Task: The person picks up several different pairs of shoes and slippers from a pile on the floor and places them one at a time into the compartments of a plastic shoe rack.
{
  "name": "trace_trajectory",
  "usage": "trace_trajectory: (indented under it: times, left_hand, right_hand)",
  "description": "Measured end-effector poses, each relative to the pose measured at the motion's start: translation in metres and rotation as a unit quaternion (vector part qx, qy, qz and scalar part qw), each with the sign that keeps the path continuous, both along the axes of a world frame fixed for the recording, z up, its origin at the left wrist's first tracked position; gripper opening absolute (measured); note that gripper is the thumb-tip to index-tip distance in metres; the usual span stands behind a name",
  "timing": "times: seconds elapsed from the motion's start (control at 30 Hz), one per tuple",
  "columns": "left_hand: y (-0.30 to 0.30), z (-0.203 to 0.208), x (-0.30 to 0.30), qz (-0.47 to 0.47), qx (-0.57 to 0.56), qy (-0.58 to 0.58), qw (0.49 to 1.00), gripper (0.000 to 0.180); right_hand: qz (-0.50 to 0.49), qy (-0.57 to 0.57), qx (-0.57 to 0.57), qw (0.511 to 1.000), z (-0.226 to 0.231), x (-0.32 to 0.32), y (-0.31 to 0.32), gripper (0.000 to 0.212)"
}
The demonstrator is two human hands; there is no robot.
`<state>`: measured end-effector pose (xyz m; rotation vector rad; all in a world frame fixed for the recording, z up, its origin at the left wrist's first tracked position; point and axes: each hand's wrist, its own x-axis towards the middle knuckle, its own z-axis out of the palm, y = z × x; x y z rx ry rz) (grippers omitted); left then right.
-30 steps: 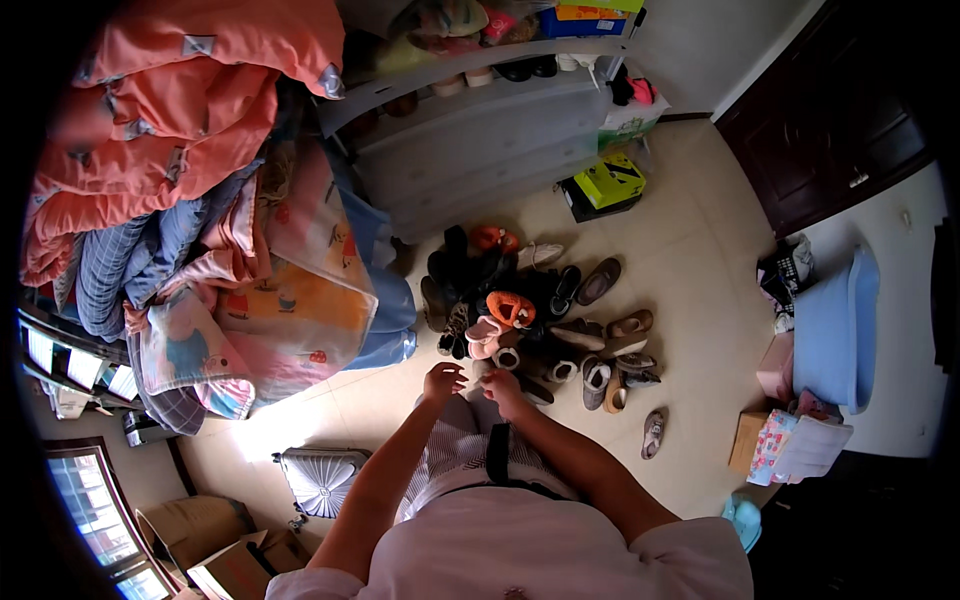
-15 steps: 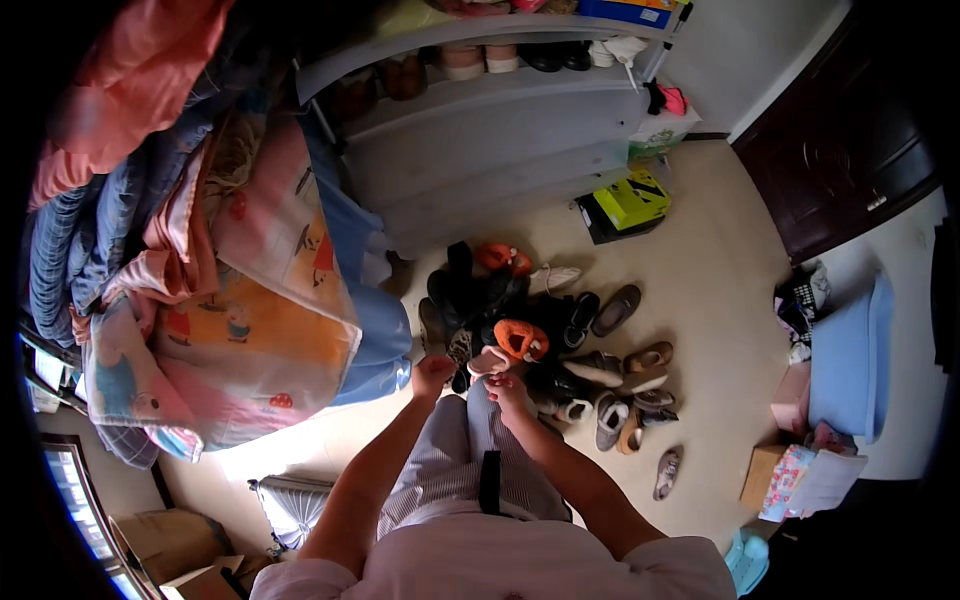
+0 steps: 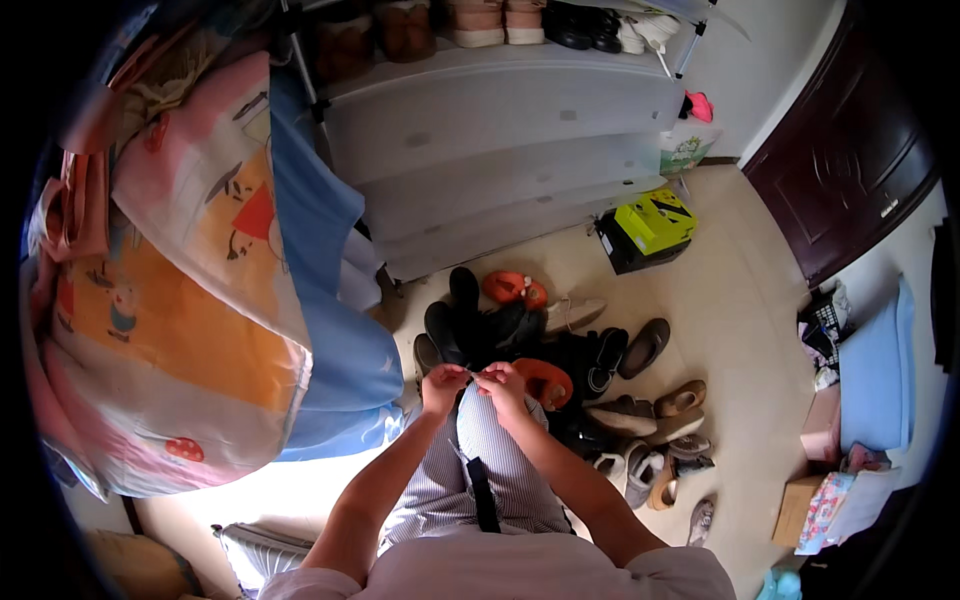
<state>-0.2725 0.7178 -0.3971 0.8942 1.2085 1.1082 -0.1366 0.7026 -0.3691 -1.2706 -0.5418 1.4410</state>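
Observation:
Over my knees, my left hand (image 3: 443,388) and my right hand (image 3: 503,390) come close together, fingertips nearly meeting. Both are closed in a pinch; what lies between the fingers is small and dark, too small to name. Just past my right hand lies an orange slipper (image 3: 543,382). A black boot (image 3: 443,332) stands just beyond my left hand, in a loose pile of shoes on the floor. Farther off in the pile are a second orange slipper (image 3: 514,288), a pale flat shoe (image 3: 575,313) and a dark slip-on (image 3: 645,347).
A grey fabric shoe rack (image 3: 500,130) with shoes on its upper shelf stands ahead. A yellow-green and black shoebox (image 3: 648,228) sits before it. Patterned bedding (image 3: 200,330) hangs at left. At right are a blue tub (image 3: 875,370), a cardboard box (image 3: 797,508) and a dark door (image 3: 850,150).
My hands have drawn together from either side of a pink shoe, which no longer shows. The view has shifted, so the rack and pile appear larger.

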Motion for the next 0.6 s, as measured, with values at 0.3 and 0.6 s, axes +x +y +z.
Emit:
trace_trajectory:
  times: [0.3,0.6]
  left_hand:
    - [0.046,0.006,-0.007,-0.012,0.038,-0.068,0.997,0.011]
    - [0.159,0.123,0.002,-0.014,0.097,-0.075,0.992,0.048]
  right_hand:
    - [0.031,0.040,0.045,0.998,-0.027,-0.008,0.045,0.016]
    - [0.098,0.143,0.118,0.978,0.083,0.005,0.166,0.028]
